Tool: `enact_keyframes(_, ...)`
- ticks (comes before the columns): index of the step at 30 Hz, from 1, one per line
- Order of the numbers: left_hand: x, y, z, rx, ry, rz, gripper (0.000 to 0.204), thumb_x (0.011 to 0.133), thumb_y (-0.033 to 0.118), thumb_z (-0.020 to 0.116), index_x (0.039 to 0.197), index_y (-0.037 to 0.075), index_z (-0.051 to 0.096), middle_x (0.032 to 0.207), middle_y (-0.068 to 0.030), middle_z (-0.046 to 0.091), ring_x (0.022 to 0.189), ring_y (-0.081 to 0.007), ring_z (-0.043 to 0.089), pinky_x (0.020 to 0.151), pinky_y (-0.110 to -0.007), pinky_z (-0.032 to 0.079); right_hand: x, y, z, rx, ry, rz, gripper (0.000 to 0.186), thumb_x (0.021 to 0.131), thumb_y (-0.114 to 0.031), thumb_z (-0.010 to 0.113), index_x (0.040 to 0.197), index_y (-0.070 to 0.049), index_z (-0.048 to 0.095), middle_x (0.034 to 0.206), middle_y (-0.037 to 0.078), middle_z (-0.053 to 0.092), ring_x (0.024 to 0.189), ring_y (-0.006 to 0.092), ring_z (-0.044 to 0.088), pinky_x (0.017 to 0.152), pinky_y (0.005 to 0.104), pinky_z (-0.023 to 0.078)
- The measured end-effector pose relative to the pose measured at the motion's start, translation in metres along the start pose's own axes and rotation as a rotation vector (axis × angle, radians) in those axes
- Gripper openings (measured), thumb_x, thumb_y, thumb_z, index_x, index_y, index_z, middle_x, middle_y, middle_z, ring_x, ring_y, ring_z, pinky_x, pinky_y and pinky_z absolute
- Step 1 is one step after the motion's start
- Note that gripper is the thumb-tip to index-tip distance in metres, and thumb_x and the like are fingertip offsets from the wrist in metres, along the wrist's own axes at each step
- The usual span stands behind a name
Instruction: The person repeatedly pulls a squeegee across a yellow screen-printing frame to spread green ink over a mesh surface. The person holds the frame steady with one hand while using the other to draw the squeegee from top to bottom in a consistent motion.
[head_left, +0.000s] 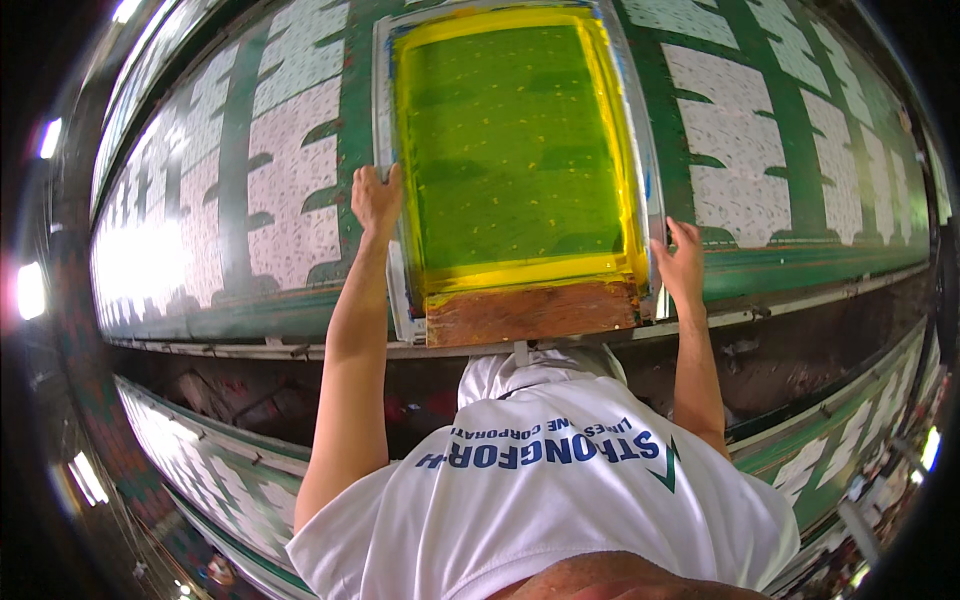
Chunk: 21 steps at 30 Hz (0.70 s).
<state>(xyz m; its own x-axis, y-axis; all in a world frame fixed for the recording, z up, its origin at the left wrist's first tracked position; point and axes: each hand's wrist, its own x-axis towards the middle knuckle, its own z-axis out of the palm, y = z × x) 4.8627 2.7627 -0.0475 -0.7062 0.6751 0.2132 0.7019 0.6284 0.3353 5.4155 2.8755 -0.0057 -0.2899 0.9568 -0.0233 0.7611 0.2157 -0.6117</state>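
A screen printing frame (388, 90) lies before me on the long green table, with a green mesh (505, 140) bordered by yellow ink. My left hand (376, 200) is closed on its left rail, about halfway along. Near the right rail's close end is my right hand (682, 262), fingers apart and bent, the thumb at the rail. Across the frame's near end rests a brown wooden board (530, 312), stained with yellow along its far edge. Neither hand touches this board. What lies under the mesh shows only as faint darker shapes.
Patterned white fabric panels (725, 140) lie in rows on the green table (360, 130), left and right of the frame. A metal rail (250, 350) runs along the table's near edge. Behind me stands another green table (240, 470) with pale panels.
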Motion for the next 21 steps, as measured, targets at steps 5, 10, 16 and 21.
enact_keyframes(5, -0.002, 0.003, 0.001, -0.023, 0.004, -0.009, 0.047, 0.092, 0.045, 0.073, 0.099, 0.001, 0.06, 0.109, -0.0182, 0.062, 0.106, -0.0399, 0.063, 0.088, -0.053, 0.052, -0.021, -0.046, -0.011, 0.158, -0.05, -0.076, 0.029, 0.088, 0.001, 0.08, 0.116, -0.002, 0.077, 0.101, 0.013, 0.075, 0.086, 0.0236, 0.074, 0.076, 0.0364, 0.058)
enact_keyframes(10, 0.0, 0.005, -0.003, -0.071, -0.008, -0.021, 0.047, 0.092, 0.046, 0.073, 0.099, 0.0, 0.061, 0.109, -0.0175, 0.062, 0.107, -0.0388, 0.063, 0.089, -0.053, 0.053, -0.053, -0.115, 0.025, 0.133, -0.249, -0.395, 0.028, 0.088, -0.006, 0.079, 0.116, -0.003, 0.077, 0.106, 0.015, 0.075, 0.094, 0.0298, 0.075, 0.083, 0.0381, 0.06)
enact_keyframes(16, -0.004, 0.003, -0.001, -0.109, 0.035, -0.006, 0.049, 0.094, 0.047, 0.071, 0.104, -0.001, 0.064, 0.114, -0.0177, 0.061, 0.115, -0.0378, 0.06, 0.09, -0.053, 0.054, -0.075, -0.164, 0.038, -0.128, -0.729, -0.746, 0.069, 0.081, -0.026, 0.087, 0.144, -0.01, 0.062, 0.151, 0.013, 0.055, 0.142, 0.036, 0.05, 0.115, 0.0466, 0.047)
enact_keyframes(21, -0.002, 0.0, 0.002, -0.186, 0.041, -0.003, 0.041, 0.099, 0.041, 0.066, 0.102, 0.0, 0.065, 0.114, -0.0183, 0.06, 0.113, -0.0388, 0.059, 0.089, -0.054, 0.055, -0.075, -0.181, 0.042, -0.283, -0.848, -0.828, 0.071, 0.083, -0.016, 0.079, 0.148, -0.006, 0.052, 0.144, 0.017, 0.058, 0.134, 0.0365, 0.056, 0.113, 0.0468, 0.049)
